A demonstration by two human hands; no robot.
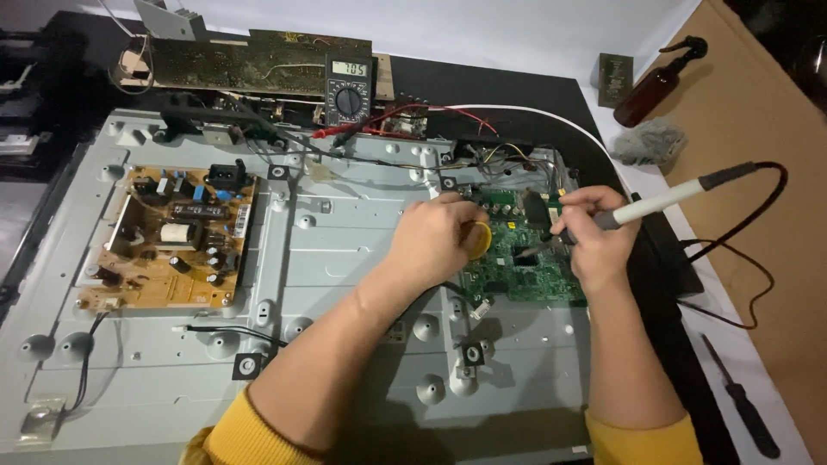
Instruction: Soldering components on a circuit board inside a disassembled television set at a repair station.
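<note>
Dim, cool overhead light; sharp centre, dark corners, soft forearm shadows.

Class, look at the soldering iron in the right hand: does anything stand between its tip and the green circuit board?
Nothing visible does. The right hand brings the soldering iron straight onto the green circuit board; the left hand, holding a yellow round thing, sits beside the tip.

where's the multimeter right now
In the head view the multimeter stands at the top centre, behind the grey metal chassis, leaning against a dusty board. Its red lead trails right, toward the green circuit board.
</note>
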